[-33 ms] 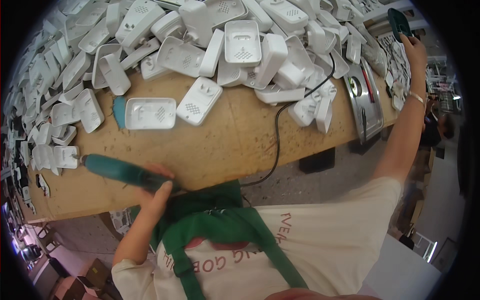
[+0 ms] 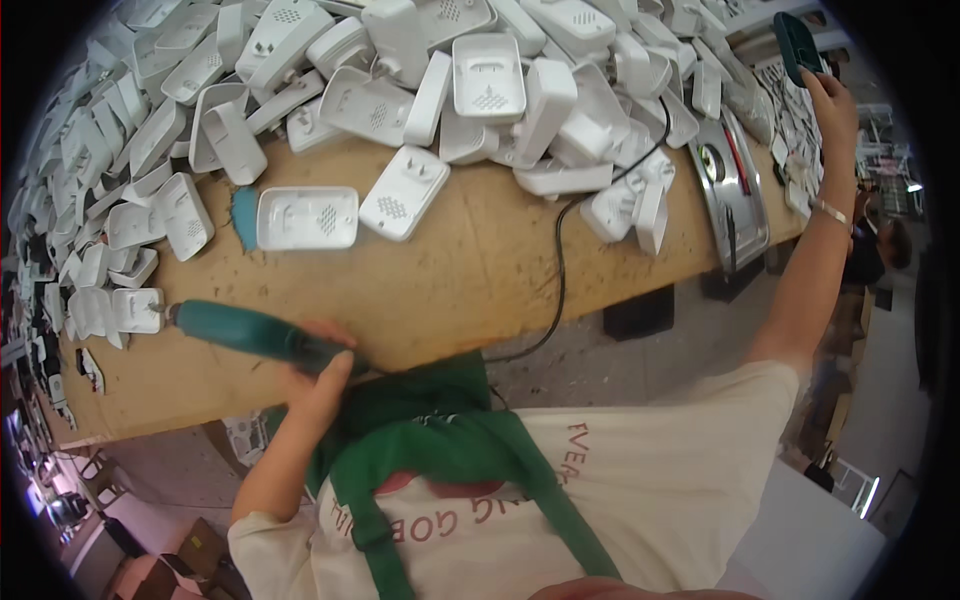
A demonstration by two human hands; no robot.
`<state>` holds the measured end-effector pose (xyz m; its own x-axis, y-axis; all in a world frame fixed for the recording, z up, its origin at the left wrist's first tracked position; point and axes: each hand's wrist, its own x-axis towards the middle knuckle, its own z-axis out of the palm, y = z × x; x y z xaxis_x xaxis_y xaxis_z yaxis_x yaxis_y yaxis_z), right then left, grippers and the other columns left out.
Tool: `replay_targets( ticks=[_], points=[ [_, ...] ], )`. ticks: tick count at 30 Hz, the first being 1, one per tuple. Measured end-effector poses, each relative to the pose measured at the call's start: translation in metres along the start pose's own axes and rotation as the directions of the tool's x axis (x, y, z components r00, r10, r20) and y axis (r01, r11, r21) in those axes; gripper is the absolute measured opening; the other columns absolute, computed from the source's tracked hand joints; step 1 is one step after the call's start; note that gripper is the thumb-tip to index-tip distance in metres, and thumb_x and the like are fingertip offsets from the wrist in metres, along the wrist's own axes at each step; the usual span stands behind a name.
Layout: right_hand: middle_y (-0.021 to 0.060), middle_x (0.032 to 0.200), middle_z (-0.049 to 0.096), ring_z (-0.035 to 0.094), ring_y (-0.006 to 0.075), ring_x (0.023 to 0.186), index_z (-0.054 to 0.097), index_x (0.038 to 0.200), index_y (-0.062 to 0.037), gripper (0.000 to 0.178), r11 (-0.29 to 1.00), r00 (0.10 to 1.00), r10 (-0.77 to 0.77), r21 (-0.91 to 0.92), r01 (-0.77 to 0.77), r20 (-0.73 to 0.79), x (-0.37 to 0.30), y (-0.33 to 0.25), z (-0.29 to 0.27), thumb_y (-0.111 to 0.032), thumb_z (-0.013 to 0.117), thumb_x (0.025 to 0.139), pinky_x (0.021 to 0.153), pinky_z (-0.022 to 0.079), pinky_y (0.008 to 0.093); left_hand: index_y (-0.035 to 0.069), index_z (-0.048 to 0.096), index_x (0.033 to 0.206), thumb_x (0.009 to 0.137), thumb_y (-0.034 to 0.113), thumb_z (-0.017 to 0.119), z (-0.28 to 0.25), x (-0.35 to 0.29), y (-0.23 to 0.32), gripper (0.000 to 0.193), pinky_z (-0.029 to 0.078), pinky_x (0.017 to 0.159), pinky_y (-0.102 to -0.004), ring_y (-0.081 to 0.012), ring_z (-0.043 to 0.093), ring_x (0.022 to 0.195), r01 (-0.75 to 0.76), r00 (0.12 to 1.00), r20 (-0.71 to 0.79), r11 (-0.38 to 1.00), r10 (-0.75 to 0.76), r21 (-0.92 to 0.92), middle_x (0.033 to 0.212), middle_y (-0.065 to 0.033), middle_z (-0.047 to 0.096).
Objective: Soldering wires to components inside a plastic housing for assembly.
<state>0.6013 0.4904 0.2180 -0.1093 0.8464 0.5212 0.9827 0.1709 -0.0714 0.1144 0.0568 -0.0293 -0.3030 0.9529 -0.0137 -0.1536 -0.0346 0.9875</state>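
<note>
The left hand (image 2: 318, 372) sits low at the near edge of the surface, fingers curled tight in a closed grip, thumb on top, the bare forearm running down and left to a bent elbow. The right arm is stretched out almost straight toward the far right corner of the surface, its hand (image 2: 832, 100) raised, fingers pinched closed, a thin bracelet at the wrist.

A cream short-sleeved T-shirt with reddish lettering (image 2: 600, 480), a green fabric apron with straps (image 2: 440, 450), a thin metal bracelet (image 2: 832, 211) on the right wrist
</note>
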Motion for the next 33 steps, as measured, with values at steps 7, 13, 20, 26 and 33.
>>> replay_targets(
  ticks=[7,13,20,26,33],
  points=[
    [0.008,0.103,0.058,0.055,0.0152,0.092,0.059,0.097,0.001,0.03,0.875,0.976,-0.156,0.48,0.065,0.151,-0.295,-0.122,-0.075,-0.008,0.072,0.071,0.076,0.045,0.0276,0.002,0.055,0.094,0.079,0.005,0.066,0.005,-0.008,0.006,0.018,0.044,0.078,-0.0272,-0.0141,0.055,0.085,-0.033,0.999,-0.001,0.999,0.033,0.038,0.091,-0.0062,0.058],
    [0.0134,0.09,0.055,0.057,0.029,0.081,0.058,0.085,0.0022,0.029,0.976,0.954,0.015,0.202,-0.078,0.298,-0.391,-0.151,-0.046,-0.019,0.07,0.068,0.069,0.046,0.0336,0.002,0.052,0.099,0.078,-0.003,0.068,0.013,-0.02,0.048,0.027,0.046,0.074,-0.0295,-0.0151,0.055,0.083,-0.228,0.953,0.152,0.953,0.26,-0.202,0.092,-0.0076,0.056],
    [0.016,0.09,0.057,0.058,0.0325,0.085,0.06,0.082,0.0017,0.033,0.979,0.969,0.064,0.175,-0.108,0.239,-0.402,-0.168,-0.025,-0.028,0.067,0.069,0.074,0.047,0.0391,0.003,0.047,0.099,0.078,-0.002,0.068,0.014,-0.021,0.077,0.03,0.048,0.073,-0.0314,-0.018,0.056,0.083,-0.349,0.828,0.331,0.878,0.452,-0.327,0.094,-0.0097,0.054],
    [0.0175,0.088,0.057,0.058,0.0334,0.085,0.063,0.081,0.0006,0.035,0.992,0.946,-0.064,0.124,0.025,0.317,-0.381,-0.192,-0.005,-0.032,0.064,0.069,0.074,0.048,0.0394,0.005,0.046,0.098,0.077,-0.001,0.069,0.015,-0.049,0.085,0.031,0.049,0.073,-0.0342,-0.0206,0.058,0.082,-0.257,0.781,0.433,0.863,0.45,-0.434,0.094,-0.0106,0.053],
    [0.0224,0.09,0.064,0.064,0.0307,0.083,0.064,0.099,0.0021,0.032,0.911,0.974,0.0,0.402,0.094,-0.228,-0.376,-0.214,0.029,-0.023,0.066,0.079,0.074,0.05,0.0363,0.003,0.046,0.1,0.079,0.004,0.069,0.041,-0.032,0.093,0.032,0.053,0.071,-0.0373,-0.0254,0.059,0.077,-0.553,0.654,0.319,0.721,0.686,-0.418,0.091,-0.0145,0.055]
  ],
)
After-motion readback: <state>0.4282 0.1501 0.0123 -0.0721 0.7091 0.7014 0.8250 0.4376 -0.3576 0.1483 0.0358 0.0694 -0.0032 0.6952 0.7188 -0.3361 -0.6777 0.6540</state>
